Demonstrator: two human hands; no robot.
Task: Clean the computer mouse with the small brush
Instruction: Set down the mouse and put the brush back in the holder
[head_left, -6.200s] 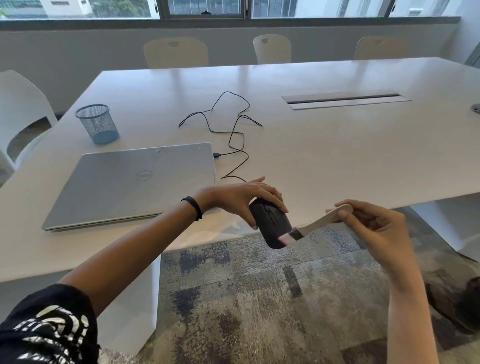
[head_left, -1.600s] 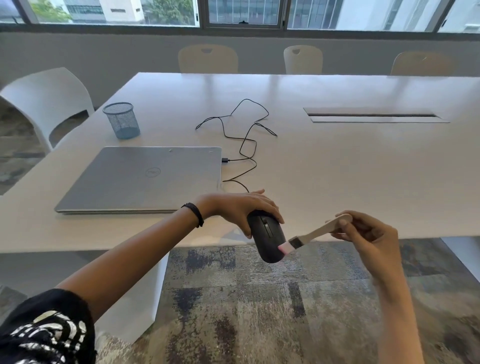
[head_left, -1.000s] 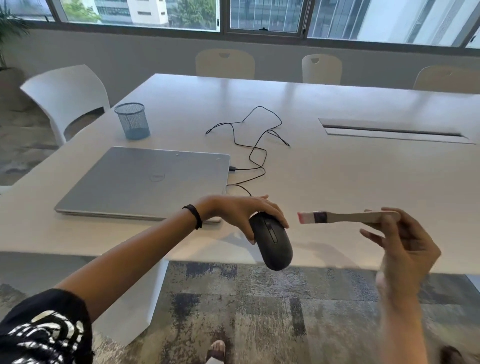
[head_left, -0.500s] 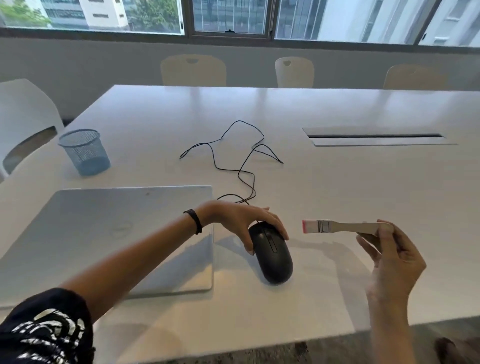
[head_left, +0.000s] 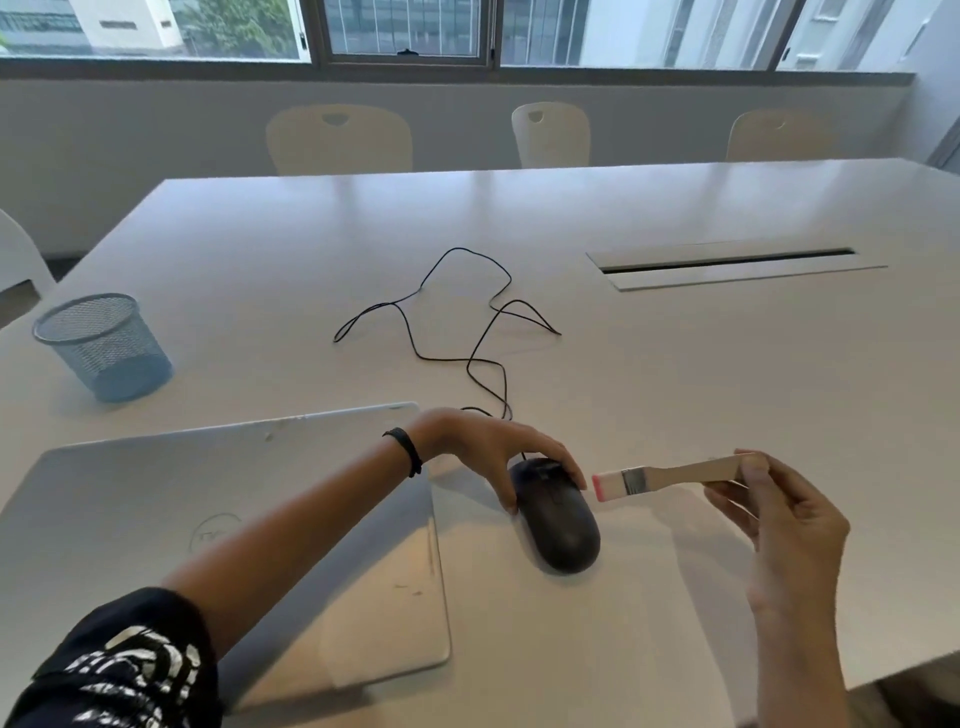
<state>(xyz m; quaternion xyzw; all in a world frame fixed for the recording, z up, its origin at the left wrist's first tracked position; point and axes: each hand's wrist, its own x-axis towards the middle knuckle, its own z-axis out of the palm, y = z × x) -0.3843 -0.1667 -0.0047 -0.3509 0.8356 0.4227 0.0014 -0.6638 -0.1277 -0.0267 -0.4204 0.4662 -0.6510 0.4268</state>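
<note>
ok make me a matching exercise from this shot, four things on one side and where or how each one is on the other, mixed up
Things
1. mouse
2. brush
3. laptop
4. mesh cup

States
a. closed, lying flat on the table
b. held above the table by the right hand
c. standing upright at the far left
d. on the table, gripped at its front end by the left hand

Pairs: 1-d, 2-b, 3-a, 4-c
</note>
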